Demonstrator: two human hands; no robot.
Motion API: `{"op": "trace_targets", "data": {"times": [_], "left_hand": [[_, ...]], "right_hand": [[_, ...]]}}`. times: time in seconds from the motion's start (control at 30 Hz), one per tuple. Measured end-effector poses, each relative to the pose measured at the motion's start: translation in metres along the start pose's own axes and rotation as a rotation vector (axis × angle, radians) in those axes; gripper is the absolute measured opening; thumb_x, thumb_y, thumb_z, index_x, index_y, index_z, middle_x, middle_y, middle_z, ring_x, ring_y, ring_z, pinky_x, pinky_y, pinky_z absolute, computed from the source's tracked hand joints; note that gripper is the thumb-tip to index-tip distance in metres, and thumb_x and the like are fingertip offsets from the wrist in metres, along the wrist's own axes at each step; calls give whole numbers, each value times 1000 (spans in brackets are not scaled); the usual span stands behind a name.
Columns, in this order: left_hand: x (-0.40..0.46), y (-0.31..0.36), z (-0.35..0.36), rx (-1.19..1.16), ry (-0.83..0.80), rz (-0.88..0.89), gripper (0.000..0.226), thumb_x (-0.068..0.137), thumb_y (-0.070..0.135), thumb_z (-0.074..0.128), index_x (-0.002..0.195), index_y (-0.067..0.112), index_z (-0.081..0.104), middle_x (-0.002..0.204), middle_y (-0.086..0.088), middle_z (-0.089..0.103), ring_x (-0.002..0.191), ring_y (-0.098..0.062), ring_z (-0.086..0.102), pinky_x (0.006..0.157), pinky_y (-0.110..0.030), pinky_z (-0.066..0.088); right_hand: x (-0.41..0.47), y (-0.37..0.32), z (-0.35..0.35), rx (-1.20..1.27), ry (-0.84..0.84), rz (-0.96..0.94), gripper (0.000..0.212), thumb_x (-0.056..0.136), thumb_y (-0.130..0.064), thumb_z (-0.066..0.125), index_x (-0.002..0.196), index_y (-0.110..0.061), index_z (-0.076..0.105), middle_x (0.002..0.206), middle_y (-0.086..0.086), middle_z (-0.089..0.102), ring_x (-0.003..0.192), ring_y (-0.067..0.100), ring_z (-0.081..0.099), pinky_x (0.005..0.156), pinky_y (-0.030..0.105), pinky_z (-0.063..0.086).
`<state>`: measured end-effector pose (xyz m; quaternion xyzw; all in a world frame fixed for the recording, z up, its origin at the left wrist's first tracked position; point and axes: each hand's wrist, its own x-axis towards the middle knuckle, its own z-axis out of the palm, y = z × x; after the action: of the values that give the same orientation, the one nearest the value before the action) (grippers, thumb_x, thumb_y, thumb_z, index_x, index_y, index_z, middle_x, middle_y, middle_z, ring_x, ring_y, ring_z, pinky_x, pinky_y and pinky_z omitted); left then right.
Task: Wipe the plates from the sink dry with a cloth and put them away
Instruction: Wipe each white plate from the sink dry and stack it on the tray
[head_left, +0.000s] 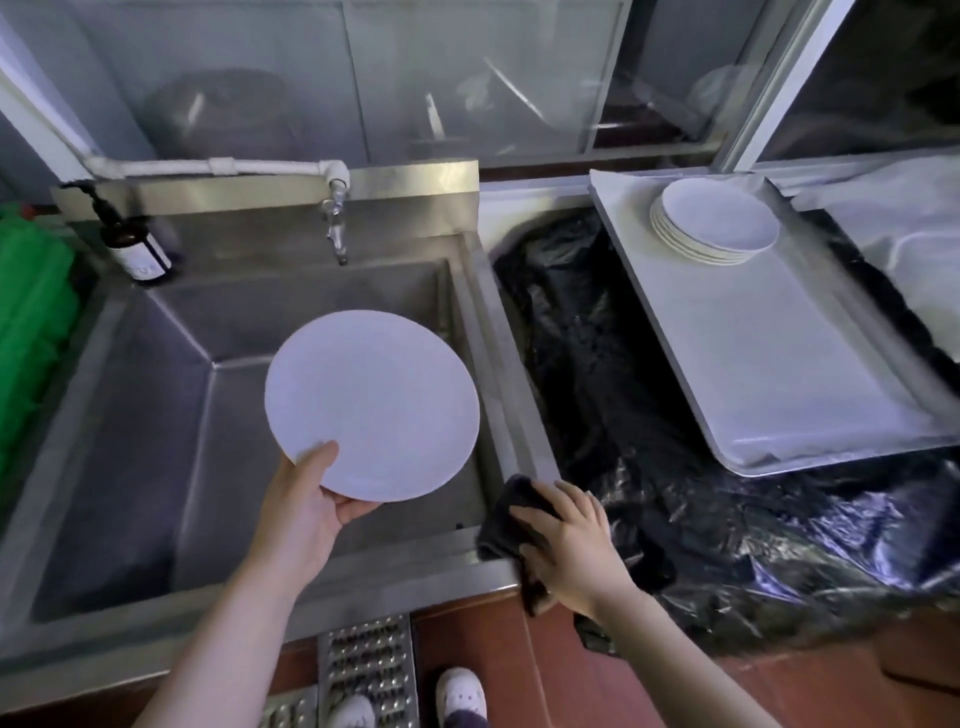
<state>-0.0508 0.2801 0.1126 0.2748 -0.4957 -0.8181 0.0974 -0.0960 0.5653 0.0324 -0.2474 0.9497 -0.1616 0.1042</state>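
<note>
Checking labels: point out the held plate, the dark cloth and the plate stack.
held plate (371, 400), head view, centre of its white face, over the sink.
dark cloth (511, 512), head view, bunched part beside the fingers, on the sink's corner.
plate stack (719, 218), head view, top plate's face, on the tray.

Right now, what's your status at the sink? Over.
Left hand grips plate over sink. Right hand on dark cloth at sink corner. Stacked plates on tray. Path clear.
</note>
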Motion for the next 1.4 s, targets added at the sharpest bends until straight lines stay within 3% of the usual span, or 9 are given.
{"op": "trace_targets", "data": {"times": [0.1, 0.17, 0.23, 0.4, 0.5, 0.67, 0.8, 1.1, 1.4], "left_hand": [[0, -11, 10, 42, -5, -44, 26, 98, 16, 48, 117, 31, 58, 106, 9, 72, 92, -17, 70, 56, -35, 57], [-1, -16, 16, 65, -48, -61, 25, 98, 17, 48, 116, 30, 59, 105, 8, 73, 92, -17, 70, 55, -35, 57], [0, -20, 21, 65, -96, -91, 22, 98, 19, 48, 111, 30, 60, 101, 8, 74, 88, -15, 71, 54, -35, 57], [4, -17, 30, 96, -278, -202, 30, 80, 37, 61, 109, 31, 66, 106, 4, 74, 92, -15, 71, 57, -34, 57], [12, -13, 33, 73, -339, -249, 29, 82, 37, 61, 110, 33, 67, 109, 4, 73, 97, -17, 70, 60, -35, 58], [29, -2, 43, 127, -457, -256, 26, 82, 44, 67, 107, 39, 70, 115, 4, 71, 102, -16, 68, 70, -35, 59], [44, 9, 60, 287, -544, -123, 36, 86, 41, 63, 120, 31, 61, 114, -2, 71, 101, -21, 69, 73, -29, 58], [80, 18, 109, 410, -464, -13, 24, 97, 22, 49, 119, 21, 59, 109, -5, 73, 96, -24, 71, 84, -37, 50], [98, 0, 239, 455, -316, 34, 22, 99, 13, 49, 114, 19, 63, 106, -7, 74, 96, -25, 71, 89, -37, 51]], "right_hand": [[0, 2, -22, 241, 279, 56, 35, 83, -21, 67, 117, -28, 66, 120, -8, 62, 115, 14, 55, 96, 33, 44], [2, -3, -38, 621, 179, 256, 32, 89, -19, 61, 119, -29, 63, 109, -13, 68, 97, -1, 61, 84, 18, 49], [9, -10, -49, 1017, 80, 397, 30, 95, -21, 56, 125, -27, 59, 97, -5, 74, 81, 7, 67, 71, 26, 55], [21, -32, -63, 1492, -20, 527, 23, 102, -31, 44, 102, -18, 62, 77, 7, 56, 63, 20, 52, 53, 24, 36], [26, -37, -67, 1577, 32, 499, 15, 99, -11, 46, 104, -10, 60, 78, 8, 41, 66, 20, 37, 55, 27, 31], [27, -39, -78, 1612, 175, 479, 27, 92, -4, 52, 107, -19, 68, 88, 9, 63, 72, 24, 57, 64, 32, 48], [29, -22, -89, 1641, 350, 490, 22, 91, -2, 52, 103, -12, 67, 77, 5, 60, 60, 18, 55, 51, 27, 45], [48, 63, -140, 1756, 664, 563, 32, 94, -4, 48, 81, -23, 71, 64, -3, 60, 46, 9, 50, 41, 19, 38], [93, 219, -198, 1739, 655, 604, 16, 92, -9, 52, 90, -19, 65, 58, -2, 53, 63, 21, 68, 44, 19, 40]]}}
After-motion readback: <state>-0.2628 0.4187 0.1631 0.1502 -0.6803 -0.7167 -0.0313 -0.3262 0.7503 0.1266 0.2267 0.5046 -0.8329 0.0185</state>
